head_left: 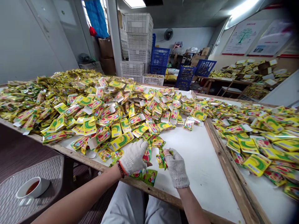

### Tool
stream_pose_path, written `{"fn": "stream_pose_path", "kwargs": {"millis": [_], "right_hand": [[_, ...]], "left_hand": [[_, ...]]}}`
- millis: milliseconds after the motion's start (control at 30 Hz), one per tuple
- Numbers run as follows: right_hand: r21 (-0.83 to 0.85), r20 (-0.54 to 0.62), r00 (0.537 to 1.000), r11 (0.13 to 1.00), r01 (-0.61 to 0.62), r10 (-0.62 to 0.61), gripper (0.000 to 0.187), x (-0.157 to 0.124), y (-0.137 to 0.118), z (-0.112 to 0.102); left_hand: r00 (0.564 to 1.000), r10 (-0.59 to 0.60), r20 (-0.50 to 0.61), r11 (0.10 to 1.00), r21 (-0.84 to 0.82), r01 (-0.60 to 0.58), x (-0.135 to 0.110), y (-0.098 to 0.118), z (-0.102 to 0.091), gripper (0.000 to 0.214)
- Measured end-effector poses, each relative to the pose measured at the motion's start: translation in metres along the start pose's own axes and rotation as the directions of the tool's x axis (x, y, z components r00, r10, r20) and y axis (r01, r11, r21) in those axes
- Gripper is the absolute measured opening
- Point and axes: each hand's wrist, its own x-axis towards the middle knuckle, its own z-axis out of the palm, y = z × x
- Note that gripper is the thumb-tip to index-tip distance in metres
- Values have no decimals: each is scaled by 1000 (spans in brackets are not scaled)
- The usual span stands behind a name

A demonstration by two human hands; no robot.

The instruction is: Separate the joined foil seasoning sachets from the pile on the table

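Observation:
My left hand [134, 157], in a white knit glove with bare fingertips, is closed round a small carton [147, 154]. Its white flap [154, 151] stands open towards the right. My right hand [176, 168], gloved the same way, pinches small yellow-green candy packets [160, 160] just right of that flap. How many packets it holds I cannot tell. Loose green packets [149, 176] lie under and in front of my left hand near the table's front edge. Beyond both hands rises a heap of yellow cartons [121, 140] mixed with packets.
A wooden strip [224, 161] divides the white table top [198, 161], with more cartons [255, 165] piled on its right. A cup of dark tea [34, 186] stands on a grey plastic stool [14, 199] at left. White crates [139, 40] and blue crates [160, 57] are stacked behind.

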Motion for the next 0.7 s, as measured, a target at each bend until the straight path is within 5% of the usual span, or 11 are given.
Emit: {"fn": "stream_pose_path", "kwargs": {"millis": [200,367,533,700], "right_hand": [[-311,-83,978,938,155,-190,33,2,-4,-2],[-601,-15,938,753,267,-345,30,-8,-9,6],[-482,169,919,784,391,-355,28,-12,-12,-10],[-346,156,962,900,265,-223,24,-11,-10,-18]], "left_hand": [[1000,-2,7,1000,-20,2,-18,35,11,49],[993,-114,-26,984,-140,109,-19,43,19,48],[995,-98,-34,994,-50,96,-17,35,13,51],[999,51,10,999,10,-51,-19,38,12,51]]}}
